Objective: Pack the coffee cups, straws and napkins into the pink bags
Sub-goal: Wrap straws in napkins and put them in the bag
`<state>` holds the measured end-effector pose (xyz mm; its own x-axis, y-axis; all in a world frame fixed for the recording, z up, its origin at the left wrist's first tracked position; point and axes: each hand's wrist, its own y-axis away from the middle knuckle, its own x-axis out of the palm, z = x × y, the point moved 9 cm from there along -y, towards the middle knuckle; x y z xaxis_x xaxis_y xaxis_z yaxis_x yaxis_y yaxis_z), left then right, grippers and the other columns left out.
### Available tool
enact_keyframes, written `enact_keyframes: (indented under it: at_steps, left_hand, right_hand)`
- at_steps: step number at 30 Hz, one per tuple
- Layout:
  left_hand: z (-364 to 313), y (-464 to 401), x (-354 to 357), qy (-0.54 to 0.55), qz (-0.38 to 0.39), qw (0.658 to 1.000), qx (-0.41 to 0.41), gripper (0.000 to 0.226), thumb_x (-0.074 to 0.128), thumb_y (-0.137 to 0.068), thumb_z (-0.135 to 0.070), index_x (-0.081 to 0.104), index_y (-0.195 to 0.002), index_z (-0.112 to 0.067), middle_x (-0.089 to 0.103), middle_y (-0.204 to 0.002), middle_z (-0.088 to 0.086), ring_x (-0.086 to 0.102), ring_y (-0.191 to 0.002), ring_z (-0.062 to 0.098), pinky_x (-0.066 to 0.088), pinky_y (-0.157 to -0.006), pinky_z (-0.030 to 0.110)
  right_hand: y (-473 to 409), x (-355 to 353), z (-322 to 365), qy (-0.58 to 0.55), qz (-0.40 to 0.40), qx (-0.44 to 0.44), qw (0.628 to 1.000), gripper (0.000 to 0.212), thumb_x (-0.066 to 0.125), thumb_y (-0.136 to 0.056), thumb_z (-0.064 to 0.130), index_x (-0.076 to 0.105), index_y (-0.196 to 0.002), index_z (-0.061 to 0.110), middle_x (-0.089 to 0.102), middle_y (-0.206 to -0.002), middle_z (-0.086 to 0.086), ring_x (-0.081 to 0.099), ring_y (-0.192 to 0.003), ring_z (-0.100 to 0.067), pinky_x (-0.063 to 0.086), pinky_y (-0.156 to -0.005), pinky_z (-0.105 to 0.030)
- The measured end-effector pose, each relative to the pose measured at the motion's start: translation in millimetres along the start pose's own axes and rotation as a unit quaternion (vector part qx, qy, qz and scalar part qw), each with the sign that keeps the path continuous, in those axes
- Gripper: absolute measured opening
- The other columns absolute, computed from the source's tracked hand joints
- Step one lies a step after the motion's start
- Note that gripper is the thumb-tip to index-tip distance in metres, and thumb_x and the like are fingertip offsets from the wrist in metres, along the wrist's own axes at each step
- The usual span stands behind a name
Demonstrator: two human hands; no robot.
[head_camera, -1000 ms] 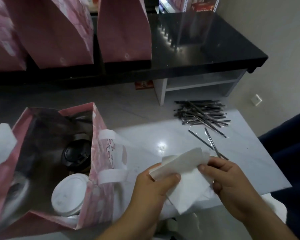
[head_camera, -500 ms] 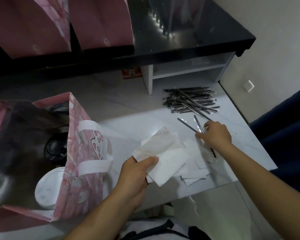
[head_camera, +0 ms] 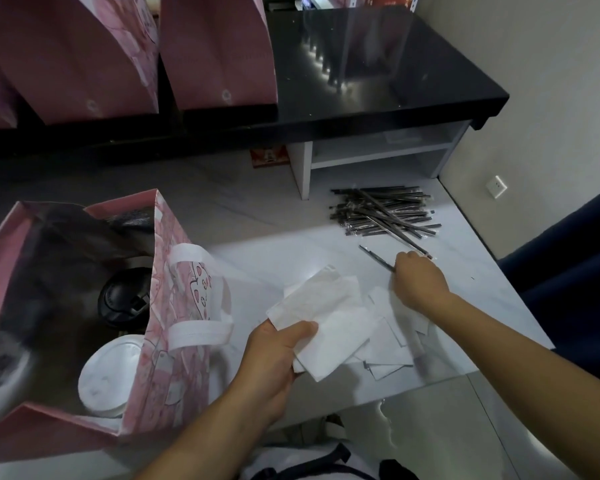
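An open pink bag [head_camera: 174, 306] stands at the left on the white table [head_camera: 291, 251]. Inside it are a cup with a black lid [head_camera: 123, 296] and a cup with a white lid [head_camera: 110, 375]. My left hand [head_camera: 274, 355] grips a few white napkins [head_camera: 321, 306] just right of the bag. More napkins [head_camera: 392, 351] lie loose on the table beneath. My right hand [head_camera: 418, 280] is closed over loose wrapped straws [head_camera: 374, 256] on the table. A pile of wrapped black straws [head_camera: 381, 211] lies behind it.
Two more pink bags [head_camera: 80, 53] [head_camera: 219, 53] stand on the black counter [head_camera: 378, 74] at the back. A white shelf unit [head_camera: 371, 152] sits under the counter. The table's right edge borders a dark blue seat [head_camera: 575, 265].
My right hand let go of the napkins and reached right and forward to the loose straws, closing on them. My left hand kept the napkins, holding them beside the bag.
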<state>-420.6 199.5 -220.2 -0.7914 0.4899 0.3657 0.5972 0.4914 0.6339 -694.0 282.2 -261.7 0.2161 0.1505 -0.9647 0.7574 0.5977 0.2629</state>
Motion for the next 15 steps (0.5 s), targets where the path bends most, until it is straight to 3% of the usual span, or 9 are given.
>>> enact_keyframes:
  at_steps: [2,7,10,12,14,15]
  left_hand:
    - [1.2,1.0,-0.7,0.001,0.004,1.0,0.001,0.032,0.061,-0.088,0.003,0.068,-0.114,-0.015,0.077,-0.105,0.003,0.075,-0.088,0.019,0.055,-0.071,0.034]
    - [3.5,1.1,-6.9,0.0,0.0,1.0,-0.007,0.031,0.061,-0.09,0.001,0.067,-0.116,-0.014,0.077,-0.106,0.002,0.074,-0.094,0.022,0.057,-0.074,0.036]
    - [4.8,2.0,-8.4,-0.018,0.006,1.0,-0.013,0.03,0.059,-0.091,0.002,0.066,-0.116,-0.015,0.077,-0.107,0.002,0.073,-0.096,0.023,0.057,-0.077,0.038]
    - [5.0,3.8,-7.0,-0.045,0.015,0.999,-0.016,0.03,0.058,-0.091,0.001,0.067,-0.115,-0.014,0.077,-0.106,0.002,0.072,-0.098,0.024,0.058,-0.078,0.037]
    - [5.2,5.7,-4.5,-0.072,0.023,0.997,-0.017,0.028,0.058,-0.091,0.002,0.069,-0.111,-0.013,0.077,-0.103,0.005,0.072,-0.098,0.026,0.058,-0.08,0.037]
    - [5.1,6.9,-2.8,-0.085,0.028,0.996,-0.017,0.026,0.058,-0.09,0.002,0.07,-0.109,-0.012,0.077,-0.102,0.006,0.072,-0.098,0.027,0.057,-0.079,0.037]
  right_hand:
    - [2.2,-5.2,-1.4,-0.017,-0.004,0.008,1.0,0.017,0.044,-0.092,0.005,0.053,-0.106,0.005,0.056,-0.113,-0.014,0.056,-0.102,-0.034,0.04,-0.074,-0.035]
    - [21.1,-48.7,2.4,-0.189,-0.01,0.011,0.982,0.007,0.052,-0.093,0.014,0.058,-0.094,0.016,0.066,-0.095,-0.006,0.058,-0.081,-0.025,0.042,-0.068,-0.032]
    - [52.2,-72.6,25.5,-0.3,0.059,-0.054,0.951,0.006,0.058,-0.093,0.015,0.063,-0.09,0.018,0.067,-0.087,-0.005,0.06,-0.071,-0.027,0.051,-0.062,-0.041]
    - [81.1,-84.3,53.6,-0.353,0.131,-0.123,0.918,0.009,0.063,-0.091,0.015,0.066,-0.087,0.021,0.067,-0.089,-0.003,0.064,-0.081,-0.03,0.056,-0.074,-0.043]
    - [108.2,-86.3,79.1,-0.344,0.188,-0.191,0.9,0.009,0.065,-0.09,0.019,0.066,-0.087,0.028,0.063,-0.104,0.009,0.063,-0.096,-0.013,0.054,-0.089,-0.037]
    - [117.3,-84.8,89.3,-0.312,0.196,-0.225,0.902,0.008,0.066,-0.089,0.023,0.066,-0.088,0.031,0.056,-0.117,0.017,0.054,-0.11,0.0,0.046,-0.098,-0.029]
